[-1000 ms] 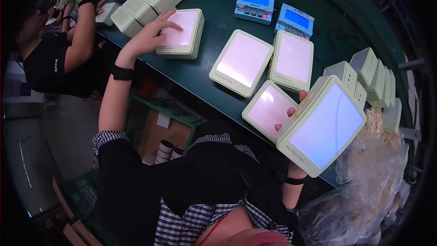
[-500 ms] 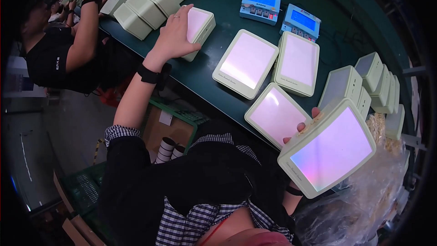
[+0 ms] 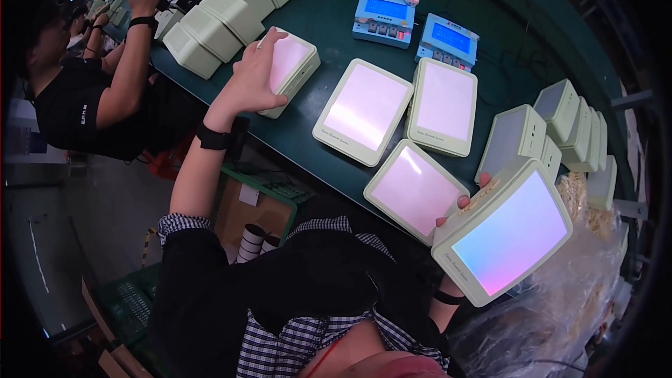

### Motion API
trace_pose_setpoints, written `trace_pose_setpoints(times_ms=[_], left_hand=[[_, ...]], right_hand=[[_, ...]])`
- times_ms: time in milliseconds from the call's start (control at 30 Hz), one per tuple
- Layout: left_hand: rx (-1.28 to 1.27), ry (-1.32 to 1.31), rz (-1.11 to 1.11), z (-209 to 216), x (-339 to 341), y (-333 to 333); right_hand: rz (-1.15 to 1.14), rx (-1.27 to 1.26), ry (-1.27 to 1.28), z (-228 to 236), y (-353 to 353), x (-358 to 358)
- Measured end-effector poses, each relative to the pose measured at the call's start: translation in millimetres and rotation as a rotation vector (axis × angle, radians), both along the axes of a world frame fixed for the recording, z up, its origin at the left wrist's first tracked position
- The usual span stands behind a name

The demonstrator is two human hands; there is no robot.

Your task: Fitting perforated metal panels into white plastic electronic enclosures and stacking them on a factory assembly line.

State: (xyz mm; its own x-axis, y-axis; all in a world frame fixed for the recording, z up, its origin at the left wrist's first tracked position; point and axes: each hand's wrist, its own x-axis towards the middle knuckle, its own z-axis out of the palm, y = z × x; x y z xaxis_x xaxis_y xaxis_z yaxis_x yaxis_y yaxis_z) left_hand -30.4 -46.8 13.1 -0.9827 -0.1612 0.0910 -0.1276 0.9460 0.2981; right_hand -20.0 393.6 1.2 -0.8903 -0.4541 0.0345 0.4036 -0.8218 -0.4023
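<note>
My left hand (image 3: 253, 78) spans a cream box-shaped speaker (image 3: 290, 63) with a glowing pink-white front panel. Its fingers reach across the top, and the thumb lies by the right edge. In my right hand (image 3: 463, 201) another such speaker (image 3: 514, 231) is held up and tilted at the table's near edge. Only a few fingertips show behind it; the rest of that hand is hidden. Its panel glows blue fading to pink. Between my hands lie three lit speakers: one at the left (image 3: 364, 108), one upright-facing at the right (image 3: 442, 106), one nearer me (image 3: 413, 185).
Two blue meters (image 3: 383, 17) with lit screens stand at the back of the green table (image 3: 329, 38). Several cream speakers (image 3: 224, 21) line the far left; more (image 3: 514, 136) stand at right. Clear plastic wrap (image 3: 560, 287) bulges at lower right. A co-worker (image 3: 98, 98) sits at left.
The whole view has shifted slightly. The panel of the speaker in my right hand turned from mostly pink-violet to blue above pink. Both hands keep their hold.
</note>
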Motion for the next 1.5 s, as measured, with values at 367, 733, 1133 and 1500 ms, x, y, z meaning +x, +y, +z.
trace_pose_setpoints(times_ms=[367,733,1133,1500], left_hand=[[0.007,0.032,0.039,-2.6,-2.8,2.2],[0.022,-0.093,0.034,10.0,2.5,4.2],[0.065,-0.04,-0.012,0.5,2.9,-3.9],[0.068,-0.09,-0.007,3.7,0.5,-4.5]], right_hand=[[-0.088,0.005,-0.053,4.2,-0.8,3.0],[0.01,-0.189,0.123,-18.3,20.3,-3.6],[-0.023,-0.147,0.185,-14.9,20.7,-9.6],[0.03,0.041,0.259,-27.0,48.3,-19.2]])
